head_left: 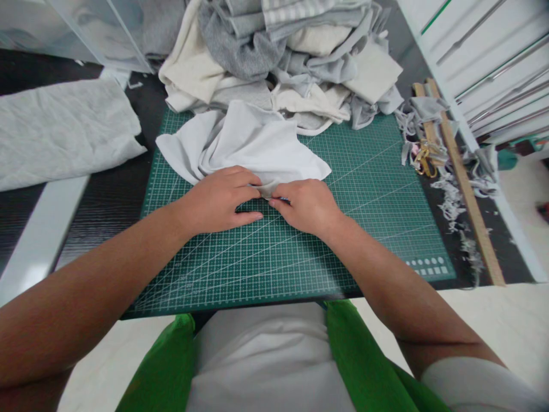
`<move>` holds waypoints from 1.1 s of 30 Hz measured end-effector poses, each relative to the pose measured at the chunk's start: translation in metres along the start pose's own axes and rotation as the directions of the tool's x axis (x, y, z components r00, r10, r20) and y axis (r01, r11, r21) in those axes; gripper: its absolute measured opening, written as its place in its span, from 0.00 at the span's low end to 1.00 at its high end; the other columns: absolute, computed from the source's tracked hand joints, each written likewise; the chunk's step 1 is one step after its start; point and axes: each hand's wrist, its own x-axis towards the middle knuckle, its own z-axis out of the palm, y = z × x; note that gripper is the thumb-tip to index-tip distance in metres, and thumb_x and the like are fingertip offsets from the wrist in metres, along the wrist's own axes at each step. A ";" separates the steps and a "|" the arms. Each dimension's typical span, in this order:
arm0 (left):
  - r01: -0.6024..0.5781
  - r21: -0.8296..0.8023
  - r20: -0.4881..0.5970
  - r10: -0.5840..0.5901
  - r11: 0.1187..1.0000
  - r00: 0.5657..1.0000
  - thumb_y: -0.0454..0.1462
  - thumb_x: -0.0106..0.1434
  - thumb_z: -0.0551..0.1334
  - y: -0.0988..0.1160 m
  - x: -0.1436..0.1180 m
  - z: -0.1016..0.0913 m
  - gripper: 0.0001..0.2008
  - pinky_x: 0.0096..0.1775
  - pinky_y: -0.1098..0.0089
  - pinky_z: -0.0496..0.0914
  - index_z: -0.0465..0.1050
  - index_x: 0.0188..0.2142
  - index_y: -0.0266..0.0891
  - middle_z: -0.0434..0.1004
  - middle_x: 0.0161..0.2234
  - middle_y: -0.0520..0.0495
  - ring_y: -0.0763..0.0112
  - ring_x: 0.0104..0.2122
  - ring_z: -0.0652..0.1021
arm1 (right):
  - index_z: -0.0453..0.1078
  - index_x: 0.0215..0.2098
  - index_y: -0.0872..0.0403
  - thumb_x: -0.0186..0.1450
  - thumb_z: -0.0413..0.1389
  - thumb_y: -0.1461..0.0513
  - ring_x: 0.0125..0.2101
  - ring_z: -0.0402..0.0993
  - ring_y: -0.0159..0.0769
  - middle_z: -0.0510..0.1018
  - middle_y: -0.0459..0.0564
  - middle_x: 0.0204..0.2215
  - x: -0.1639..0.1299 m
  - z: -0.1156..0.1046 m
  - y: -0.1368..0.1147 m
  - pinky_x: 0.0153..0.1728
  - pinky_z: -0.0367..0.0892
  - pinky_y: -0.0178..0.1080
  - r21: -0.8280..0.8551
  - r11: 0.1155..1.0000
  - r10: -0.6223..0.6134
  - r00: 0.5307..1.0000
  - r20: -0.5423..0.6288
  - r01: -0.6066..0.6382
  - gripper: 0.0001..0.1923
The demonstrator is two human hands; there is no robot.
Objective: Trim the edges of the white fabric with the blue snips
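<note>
So the white fabric piece (253, 143) sits crumpled on the green cutting mat (364, 189), just in front of a big pile of grey and cream scraps (283, 51). Both the left hand (218, 200) and right hand (306, 206) pinch its folded near edge, fingers curled nearly closed. Something small and blue peeks out under the right fingers, can't tell what.

This is a sewing or textile workshop. A green gridded cutting mat (364, 189) covers the dark table (111, 194), and a heap of grey and cream fabric pieces (283, 51) is piled at its far edge. A wooden ruler (467, 194) lies on the right among fabric scraps and threads (450, 194), with gold-handled scissors (424, 157) beside it. A folded grey cloth (60, 131) lies at the left.
</note>
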 end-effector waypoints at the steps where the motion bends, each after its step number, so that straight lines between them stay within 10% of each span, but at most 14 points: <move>1: 0.000 0.000 -0.007 0.000 1.000 1.000 0.49 0.70 0.62 0.000 -0.001 0.000 0.19 0.55 0.54 0.74 0.79 0.44 0.33 0.78 0.49 0.37 0.53 0.50 0.78 | 0.80 0.40 0.49 0.73 0.53 0.53 0.33 0.78 0.40 0.86 0.47 0.33 0.000 0.000 0.001 0.30 0.53 0.41 0.009 1.000 0.000 1.000 -0.006 0.000 0.15; 33: 0.041 -0.042 -0.002 -0.041 0.998 0.999 0.49 0.70 0.62 -0.001 -0.001 -0.003 0.18 0.56 0.55 0.73 0.80 0.43 0.36 0.79 0.49 0.39 0.55 0.51 0.78 | 0.81 0.42 0.49 0.74 0.51 0.54 0.32 0.77 0.41 0.86 0.48 0.34 0.007 0.001 -0.004 0.30 0.53 0.42 -0.006 0.998 -0.055 0.998 -0.017 0.055 0.16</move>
